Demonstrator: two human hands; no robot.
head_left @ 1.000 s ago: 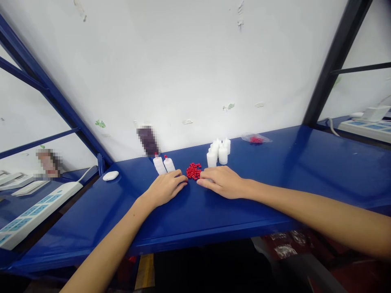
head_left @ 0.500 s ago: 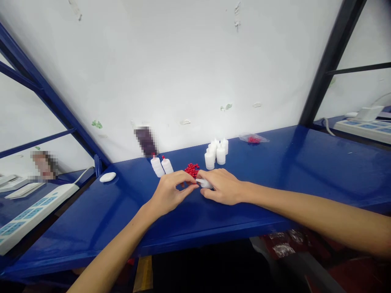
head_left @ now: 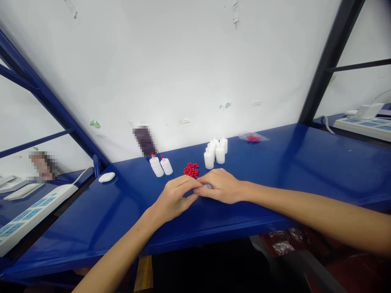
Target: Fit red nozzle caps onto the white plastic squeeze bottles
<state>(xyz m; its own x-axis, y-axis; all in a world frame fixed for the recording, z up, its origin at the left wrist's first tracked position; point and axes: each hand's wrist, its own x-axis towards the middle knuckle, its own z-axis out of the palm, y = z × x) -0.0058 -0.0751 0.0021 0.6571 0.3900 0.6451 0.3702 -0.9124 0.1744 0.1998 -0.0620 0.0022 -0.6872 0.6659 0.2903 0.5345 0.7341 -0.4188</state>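
Note:
My right hand (head_left: 221, 186) is wrapped round a small white squeeze bottle (head_left: 208, 186), most of which its fingers and thumb cover. Thumb and fingers of my left hand (head_left: 177, 197) are pinched together at the bottle's nozzle end, touching the right fingertips; what they pinch is hidden. Just behind the hands lies a heap of small red caps (head_left: 191, 170). To its left stand white bottles with red caps on their nozzles (head_left: 166, 166). Several white bottles without red caps (head_left: 209, 160) stand grouped behind my right hand.
On the blue table (head_left: 275, 171), a clear bag with red caps (head_left: 253, 138) lies near the wall. A white rounded object (head_left: 106, 177) rests at the left. Power strips (head_left: 33, 217) lie beyond the blue frame post (head_left: 58, 106) and the dark right post (head_left: 326, 69).
My hands have come closer together, and my left hand has shifted slightly right against the bottle. The nozzle that showed between them is now covered by fingers. The view has shifted slightly.

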